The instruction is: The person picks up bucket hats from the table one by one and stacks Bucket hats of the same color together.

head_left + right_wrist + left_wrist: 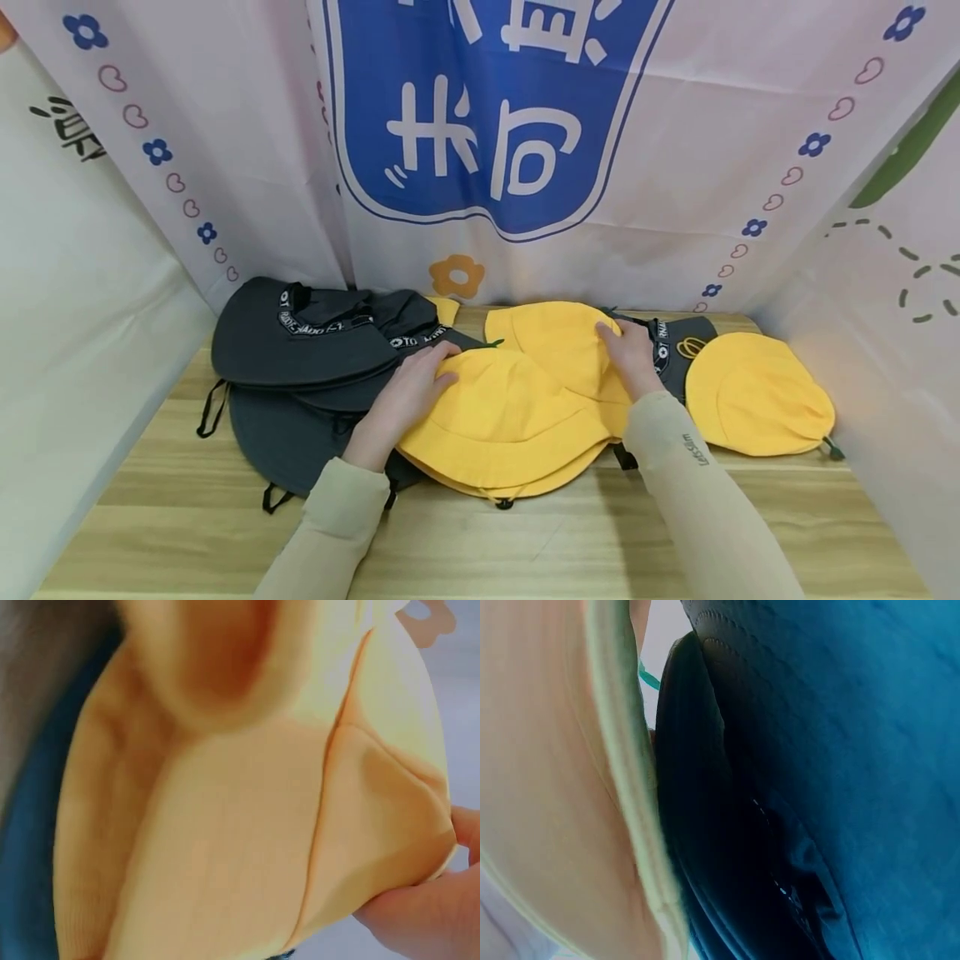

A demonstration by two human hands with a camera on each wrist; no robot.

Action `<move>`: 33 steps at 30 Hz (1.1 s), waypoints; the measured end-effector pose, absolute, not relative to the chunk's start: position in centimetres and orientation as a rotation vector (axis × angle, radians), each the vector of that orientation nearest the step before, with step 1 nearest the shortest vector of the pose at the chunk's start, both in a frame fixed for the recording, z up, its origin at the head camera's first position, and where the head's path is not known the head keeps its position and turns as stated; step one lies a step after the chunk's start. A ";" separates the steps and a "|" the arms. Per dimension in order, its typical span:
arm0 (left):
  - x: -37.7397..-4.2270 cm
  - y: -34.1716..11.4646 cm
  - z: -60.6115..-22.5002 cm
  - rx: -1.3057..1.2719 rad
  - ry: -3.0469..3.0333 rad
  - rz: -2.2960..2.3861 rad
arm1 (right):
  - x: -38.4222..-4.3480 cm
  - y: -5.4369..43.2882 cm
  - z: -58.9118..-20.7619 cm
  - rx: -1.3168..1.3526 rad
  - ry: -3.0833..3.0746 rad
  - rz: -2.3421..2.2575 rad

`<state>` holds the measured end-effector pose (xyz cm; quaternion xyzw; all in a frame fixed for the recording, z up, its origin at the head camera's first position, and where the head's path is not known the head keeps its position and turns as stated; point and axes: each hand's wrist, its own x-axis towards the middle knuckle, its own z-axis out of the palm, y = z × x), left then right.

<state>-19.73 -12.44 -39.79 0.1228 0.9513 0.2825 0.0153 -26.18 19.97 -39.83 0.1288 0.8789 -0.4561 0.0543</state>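
The right sleeve reads "Let'sslim", bands on dark hats show partly legible white letters, and a blue badge bears white characters.

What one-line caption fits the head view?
Left hand touches and right hand grips yellow hats, with dark hats to either side and printed cloth behind.

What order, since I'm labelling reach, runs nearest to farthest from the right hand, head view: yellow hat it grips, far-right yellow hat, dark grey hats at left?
1. Gripped yellow hat, in the right hand.
2. Far-right yellow hat, to that hand's right.
3. Dark grey hats, on the left.
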 end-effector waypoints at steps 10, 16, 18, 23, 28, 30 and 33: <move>-19.9 -12.5 -40.1 0.385 2.933 0.950 | -25.4 21.1 -37.2 0.416 2.819 -1.437; -19.8 -12.8 -39.9 0.299 2.885 0.911 | -24.7 21.7 -36.3 0.350 2.902 -1.478; -19.7 -13.0 -39.7 0.291 2.869 0.875 | -24.4 21.9 -36.1 0.310 2.935 -1.492; -19.6 -13.8 -39.2 0.267 2.838 0.825 | -23.9 22.0 -35.7 0.261 3.013 -1.493; -19.5 -14.4 -38.9 0.240 2.802 0.753 | -23.2 22.4 -35.3 0.233 3.058 -1.490; -19.5 -14.5 -39.0 0.244 2.800 0.738 | -23.1 22.6 -35.1 0.225 3.076 -1.500; -19.6 -14.5 -39.2 0.260 2.821 0.755 | -23.0 22.7 -34.4 0.218 3.091 -1.532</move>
